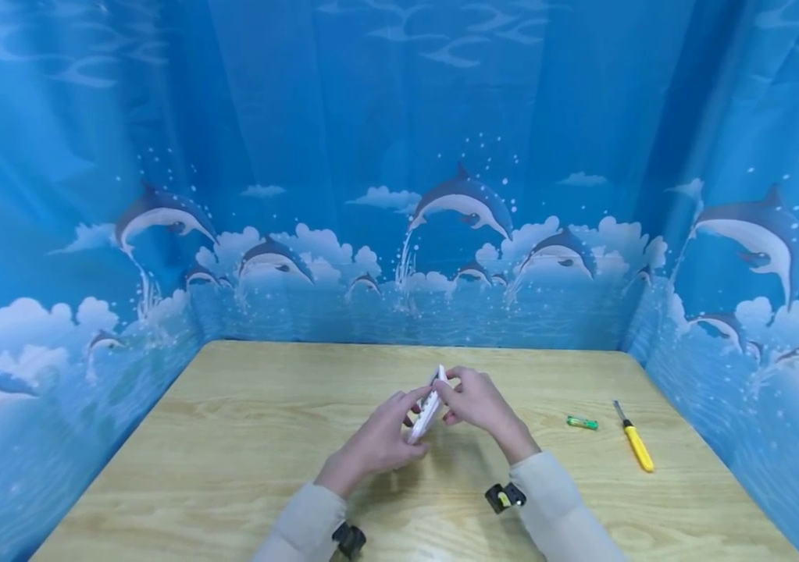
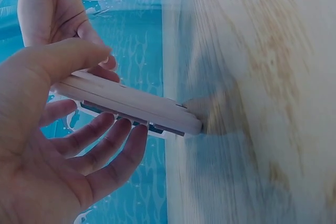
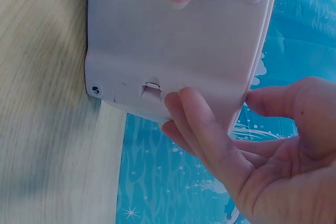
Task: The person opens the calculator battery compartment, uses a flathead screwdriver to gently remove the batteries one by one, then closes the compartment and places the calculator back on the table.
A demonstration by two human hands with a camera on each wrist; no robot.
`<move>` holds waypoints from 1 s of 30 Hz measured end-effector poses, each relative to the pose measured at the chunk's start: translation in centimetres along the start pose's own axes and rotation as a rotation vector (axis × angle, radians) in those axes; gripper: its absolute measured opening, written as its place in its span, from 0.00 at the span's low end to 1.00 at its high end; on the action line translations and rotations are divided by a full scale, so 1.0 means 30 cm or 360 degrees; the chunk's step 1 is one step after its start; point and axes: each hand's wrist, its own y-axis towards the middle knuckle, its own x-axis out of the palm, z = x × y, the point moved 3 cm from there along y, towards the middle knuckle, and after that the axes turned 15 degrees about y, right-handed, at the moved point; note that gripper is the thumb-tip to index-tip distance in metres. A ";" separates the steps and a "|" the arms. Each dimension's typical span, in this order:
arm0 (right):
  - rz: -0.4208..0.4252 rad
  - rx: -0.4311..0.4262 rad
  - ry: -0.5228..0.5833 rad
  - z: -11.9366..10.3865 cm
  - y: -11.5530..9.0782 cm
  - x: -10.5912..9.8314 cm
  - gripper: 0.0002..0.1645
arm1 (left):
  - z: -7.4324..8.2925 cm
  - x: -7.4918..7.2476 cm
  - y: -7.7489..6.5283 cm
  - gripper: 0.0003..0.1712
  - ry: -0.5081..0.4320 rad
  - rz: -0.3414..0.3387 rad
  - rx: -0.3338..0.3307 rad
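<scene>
A white calculator (image 1: pixel 427 415) is held tilted on edge above the table, between both hands. My left hand (image 1: pixel 379 439) grips its near end, with the thumb on the back and the fingers under the key side in the left wrist view. At the far end, my right hand (image 1: pixel 479 402) holds the casing by its edge. The right wrist view shows the calculator's flat back (image 3: pixel 178 40), with dark round feet at the corners and a small latch (image 3: pixel 151 93) of a battery cover beside the right fingertips. The keys (image 2: pixel 139 121) show only edge-on.
To the right on the wooden table (image 1: pixel 244 437) lies a green battery (image 1: pixel 582 422). Beside it is a screwdriver (image 1: pixel 638 447) with a yellow handle, its tip pointing away. A blue dolphin-print curtain (image 1: pixel 371 117) surrounds the table's back and sides.
</scene>
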 end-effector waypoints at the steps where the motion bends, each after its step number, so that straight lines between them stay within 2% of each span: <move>1: 0.0001 0.0003 -0.0004 -0.001 -0.001 -0.001 0.28 | 0.001 0.000 0.000 0.54 -0.0002 -0.0010 -0.0004; 7: -0.0005 0.0018 -0.0027 0.000 -0.007 -0.001 0.30 | -0.001 0.007 -0.006 0.54 0.0000 -0.0046 -0.0007; 13: -0.0004 -0.0022 -0.0016 -0.005 -0.003 -0.002 0.28 | -0.001 0.009 -0.010 0.56 -0.0014 -0.0035 0.0019; 22: -0.0004 0.0016 -0.0037 0.007 0.002 -0.011 0.26 | 0.000 0.016 -0.007 0.57 0.0004 -0.0050 0.0059; 30: -0.0007 0.0041 -0.0034 0.012 0.004 -0.017 0.25 | 0.004 0.008 -0.005 0.58 0.0014 -0.0100 0.0022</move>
